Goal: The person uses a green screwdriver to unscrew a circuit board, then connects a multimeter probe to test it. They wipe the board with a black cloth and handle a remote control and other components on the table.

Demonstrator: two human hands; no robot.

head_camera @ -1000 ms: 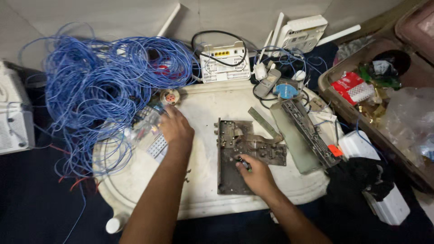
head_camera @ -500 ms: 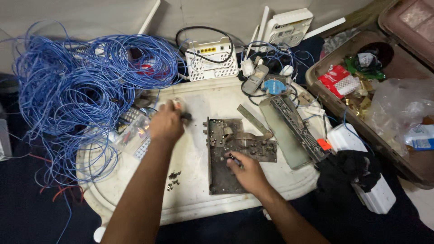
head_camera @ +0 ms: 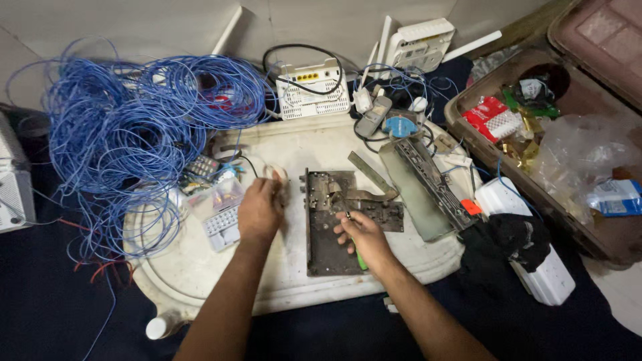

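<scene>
Bright blue is seen across the tangled wire coil [head_camera: 134,134]. Rusty brown-grey is shown on the metal lock plate [head_camera: 328,227]. A green tool handle [head_camera: 361,261] is glimpsed. White is noted on the router [head_camera: 311,93], dirty cream on the tray [head_camera: 301,144].

Taking the rusty metal plate [head_camera: 332,227] as landmark: the bare white tray [head_camera: 200,267] in front of it and to its left front lies open, and a strip of tray beyond it up to the white router [head_camera: 313,93] is mostly free. Left of the plate the left hand [head_camera: 259,210] blocks the way, with a clear plastic box [head_camera: 217,204] and a tangle of blue wire [head_camera: 127,134] further left. Right of the plate, the right hand [head_camera: 364,237] and a long grey panel [head_camera: 424,184] close the passage; a black cloth [head_camera: 508,244] lies beyond.
</scene>
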